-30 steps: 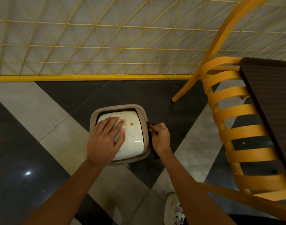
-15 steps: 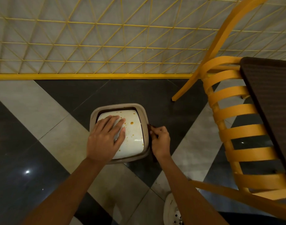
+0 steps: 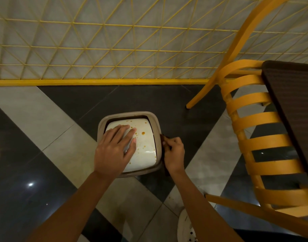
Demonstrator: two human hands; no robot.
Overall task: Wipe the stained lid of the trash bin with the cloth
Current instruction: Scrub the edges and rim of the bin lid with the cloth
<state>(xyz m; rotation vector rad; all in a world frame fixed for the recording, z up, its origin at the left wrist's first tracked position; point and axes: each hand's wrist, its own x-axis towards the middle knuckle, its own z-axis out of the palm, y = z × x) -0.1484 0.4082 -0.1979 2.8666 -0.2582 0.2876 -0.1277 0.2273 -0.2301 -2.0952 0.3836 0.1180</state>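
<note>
Pressing my left hand [image 3: 113, 151] flat on the white lid [image 3: 142, 142], fingers straight and lying close together, thumb out to the side.

And your right?

My right hand [image 3: 173, 152] is just off the right rim of the trash bin [image 3: 128, 114], fingers curled and pinching the dark cloth [image 3: 164, 137]. The cloth touches the rim there; it is not on the lid.

Where are the stains?

Orange spots [image 3: 143, 133] dot the far and right part of the lid, beside my left fingertips. My palm covers the near left part.

What crowds you?

A yellow slatted chair [image 3: 254, 123] stands to my right, apart from the bin, with one leg [image 3: 202, 98] planted on the floor beyond the bin's far right corner. A dark woven surface [image 3: 293, 95] sits against the slats; seat or table, I cannot tell. Ahead, a wall with yellow lattice [image 3: 114, 49] ends in a yellow strip [image 3: 97, 82] at the floor, past the bin's far edge.

And open room?

Bare tiled floor [image 3: 45, 119] lies to the left of the bin and between it and the wall. A pale shoe [image 3: 185, 224] shows near my right forearm, at the bottom edge.
</note>
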